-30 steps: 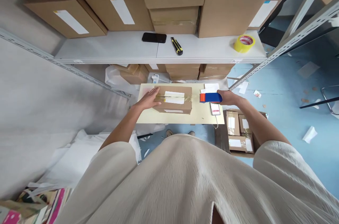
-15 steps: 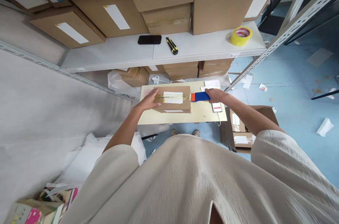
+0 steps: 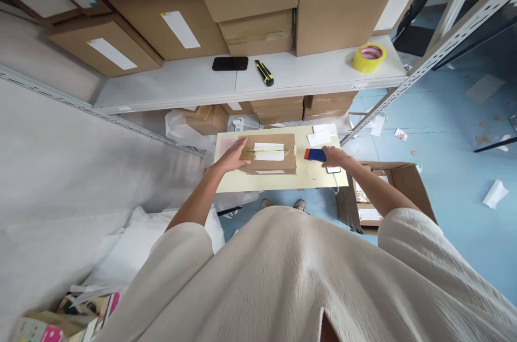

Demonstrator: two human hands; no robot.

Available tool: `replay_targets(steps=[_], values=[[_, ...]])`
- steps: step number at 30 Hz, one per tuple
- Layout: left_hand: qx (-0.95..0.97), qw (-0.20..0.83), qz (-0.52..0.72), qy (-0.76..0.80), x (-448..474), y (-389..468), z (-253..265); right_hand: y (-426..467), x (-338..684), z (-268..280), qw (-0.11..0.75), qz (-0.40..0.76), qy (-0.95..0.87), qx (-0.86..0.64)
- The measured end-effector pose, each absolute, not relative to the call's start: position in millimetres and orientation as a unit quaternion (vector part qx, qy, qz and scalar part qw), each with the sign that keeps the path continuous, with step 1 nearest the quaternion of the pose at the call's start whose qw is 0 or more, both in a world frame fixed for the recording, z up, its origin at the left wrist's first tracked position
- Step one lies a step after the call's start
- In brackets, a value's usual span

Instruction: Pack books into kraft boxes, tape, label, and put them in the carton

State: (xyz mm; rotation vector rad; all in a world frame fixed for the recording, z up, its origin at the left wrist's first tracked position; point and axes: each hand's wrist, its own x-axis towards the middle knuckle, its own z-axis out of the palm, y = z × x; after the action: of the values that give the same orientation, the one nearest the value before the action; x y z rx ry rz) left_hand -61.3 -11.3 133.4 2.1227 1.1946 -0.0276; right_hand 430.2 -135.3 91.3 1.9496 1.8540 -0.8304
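Observation:
A brown cardboard box [image 3: 269,168] lies on the pale yellow table [image 3: 283,182], with a white label and clear tape along its top. My left hand [image 3: 234,157] holds the box at its left end, thumb and fingers spread over the edge. To the right of the box, my right hand [image 3: 333,156] is closed around a blue tape dispenser [image 3: 316,155] with an orange tip. A small gap separates that tip from the box's taped right end. White papers [image 3: 321,136] lie behind the dispenser. A phone with a lit screen [image 3: 333,169] is partly hidden under my right hand.
Above the table, a grey shelf [image 3: 169,83] carries large cartons [image 3: 347,2], a black phone [image 3: 230,63], a box cutter [image 3: 264,72] and a yellow tape roll [image 3: 369,57]. An open carton [image 3: 412,191] with boxes inside stands on the floor to the right.
My right hand has drawn the tape dispenser to the right, away from the box's end. My left hand stays on the box.

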Motion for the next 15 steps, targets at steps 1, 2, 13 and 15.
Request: replay_targets(steps=[1,2,13,15], values=[[0.817,0.345,-0.011,0.461,-61.2,-11.6,132.3,-138.9,434.7,83.3,0.132,-0.319,0.621,0.704],[0.817,0.345,-0.011,0.462,-61.3,-11.7,131.4,-142.3,437.8,76.0,0.101,-0.341,0.594,0.722],[0.818,0.35,0.003,0.456,-60.7,-10.5,134.4,-170.0,381.0,31.4,0.03,-0.29,0.503,0.814],[0.819,0.35,0.002,0.455,-60.2,-10.1,135.9,-173.1,369.3,26.2,0.044,-0.275,0.5,0.82]])
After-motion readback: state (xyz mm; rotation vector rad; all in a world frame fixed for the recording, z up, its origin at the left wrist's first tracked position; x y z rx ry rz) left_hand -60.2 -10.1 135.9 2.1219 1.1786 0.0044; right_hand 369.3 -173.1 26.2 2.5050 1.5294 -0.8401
